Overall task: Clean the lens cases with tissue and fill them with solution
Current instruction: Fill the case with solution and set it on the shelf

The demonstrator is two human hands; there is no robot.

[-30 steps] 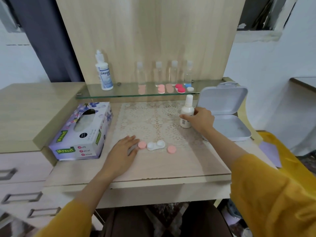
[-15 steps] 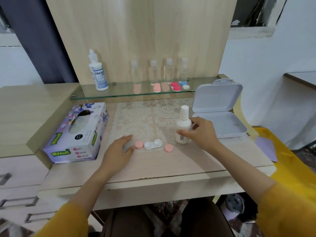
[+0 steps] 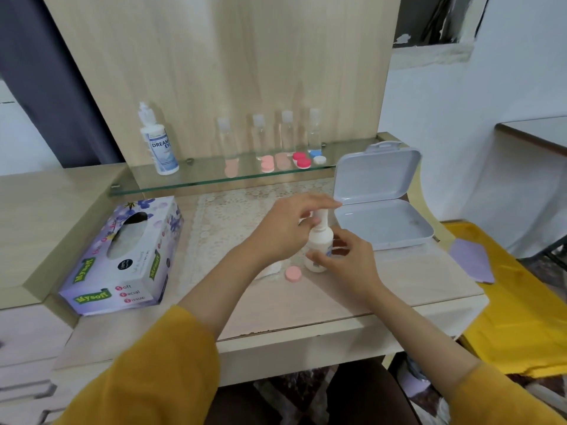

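While right hand [image 3: 346, 263] grips the small white solution bottle [image 3: 319, 242] upright at mid-desk, left hand [image 3: 285, 231] pinches its cap. Pink lid [image 3: 293, 273] just beside; lens case [image 3: 271, 269] part-hidden under left wrist.

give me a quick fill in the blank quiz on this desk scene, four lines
1. The left hand and right hand both hold a small bottle whose colour is ____.
2. The tissue box lies to the ____ of both hands.
3. The plastic box behind the bottle has its lid ____.
4. The loose round cap by the bottle is ____ in colour.

Missing words: white; left; open; pink
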